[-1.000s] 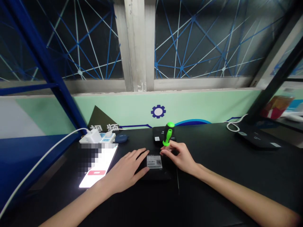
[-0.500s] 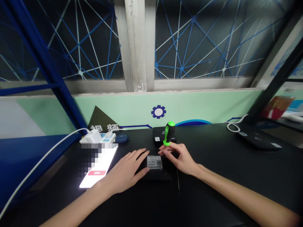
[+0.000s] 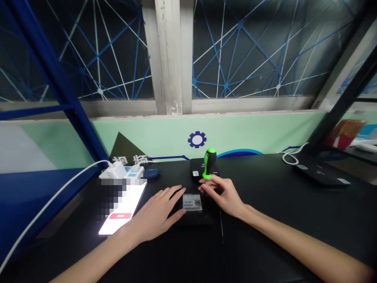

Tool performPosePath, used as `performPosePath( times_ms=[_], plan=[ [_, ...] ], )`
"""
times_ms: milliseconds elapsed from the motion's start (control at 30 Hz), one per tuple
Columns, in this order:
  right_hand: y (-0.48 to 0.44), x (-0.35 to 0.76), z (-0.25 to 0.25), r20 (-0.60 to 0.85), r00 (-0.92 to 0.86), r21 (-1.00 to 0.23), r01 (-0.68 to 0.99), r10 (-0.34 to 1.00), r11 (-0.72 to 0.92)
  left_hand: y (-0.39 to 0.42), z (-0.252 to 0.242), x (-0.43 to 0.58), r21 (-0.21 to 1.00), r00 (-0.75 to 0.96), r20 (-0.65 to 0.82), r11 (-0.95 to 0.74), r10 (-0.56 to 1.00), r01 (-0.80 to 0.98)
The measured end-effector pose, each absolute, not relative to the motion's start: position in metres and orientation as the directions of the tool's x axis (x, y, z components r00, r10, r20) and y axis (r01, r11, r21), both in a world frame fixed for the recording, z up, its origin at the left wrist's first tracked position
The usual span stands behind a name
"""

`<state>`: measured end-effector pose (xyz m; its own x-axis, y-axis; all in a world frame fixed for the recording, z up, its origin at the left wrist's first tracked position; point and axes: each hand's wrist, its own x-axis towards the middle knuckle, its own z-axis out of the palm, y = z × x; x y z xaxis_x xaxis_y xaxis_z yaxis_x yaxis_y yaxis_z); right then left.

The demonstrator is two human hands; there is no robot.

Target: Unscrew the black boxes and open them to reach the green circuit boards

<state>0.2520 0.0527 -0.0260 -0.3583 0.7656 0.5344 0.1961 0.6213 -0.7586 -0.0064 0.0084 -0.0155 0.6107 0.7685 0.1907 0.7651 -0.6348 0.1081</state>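
A black box-shaped device (image 3: 193, 219) lies flat on the table, a white printed label (image 3: 192, 202) on its upper face. My left hand (image 3: 160, 210) rests flat on its left side, fingers stretched out and thumb apart. Upright near the right edge of the device stands a screwdriver (image 3: 209, 162) with a green and black handle. My right hand (image 3: 225, 194) pinches it just below the handle, thumb against fingers. The screwdriver's tip is too dark to make out. Beside the device, a thin metal rod (image 3: 222, 226) lies on the table.
Behind the screwdriver sits another black device (image 3: 196, 167) with a small label. On the left are a lit phone-like screen (image 3: 123, 208), a power strip (image 3: 134, 173) with plugs and a dark blue object (image 3: 151, 173). A flat black device (image 3: 321, 173) lies far right near a white cable (image 3: 290, 158).
The screwdriver handle and my right fingers have risen slightly. My left hand and the labelled device have stayed in place.
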Motion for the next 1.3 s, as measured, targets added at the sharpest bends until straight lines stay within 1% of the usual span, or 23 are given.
performPosePath(
  times_ms=[167, 333, 533, 700, 933, 1100, 1300],
  plan=[
    [0.053, 0.253, -0.027, 0.514, -0.375, -0.782, 0.163, 0.771, 0.601, 0.008, -0.014, -0.006, 0.11, 0.609, 0.196, -0.635, 0.768, 0.765],
    [0.052, 0.251, -0.024, 0.529, -0.314, -0.781, 0.185, 0.789, 0.597, 0.008, -0.015, -0.007, 0.106, 0.606, 0.176, -0.627, 0.776, 0.772],
    [0.052, 0.25, -0.025, 0.546, -0.281, -0.779, 0.177, 0.789, 0.602, 0.008, -0.014, -0.006, 0.107, 0.609, 0.201, -0.636, 0.767, 0.765],
    [0.05, 0.251, -0.025, 0.557, -0.285, -0.782, 0.137, 0.78, 0.608, 0.007, -0.014, -0.006, 0.111, 0.605, 0.178, -0.626, 0.776, 0.771],
    [0.048, 0.251, -0.025, 0.572, -0.28, -0.771, 0.139, 0.771, 0.622, 0.008, -0.014, -0.007, 0.112, 0.608, 0.157, -0.626, 0.778, 0.772],
    [0.048, 0.252, -0.02, 0.583, -0.176, -0.801, 0.034, 0.793, 0.597, 0.008, -0.015, -0.007, 0.109, 0.611, 0.171, -0.631, 0.773, 0.768],
    [0.05, 0.262, -0.006, 0.554, -0.084, -0.832, -0.033, 0.828, 0.554, 0.007, -0.014, -0.007, 0.114, 0.614, 0.199, -0.641, 0.763, 0.759]
  ],
)
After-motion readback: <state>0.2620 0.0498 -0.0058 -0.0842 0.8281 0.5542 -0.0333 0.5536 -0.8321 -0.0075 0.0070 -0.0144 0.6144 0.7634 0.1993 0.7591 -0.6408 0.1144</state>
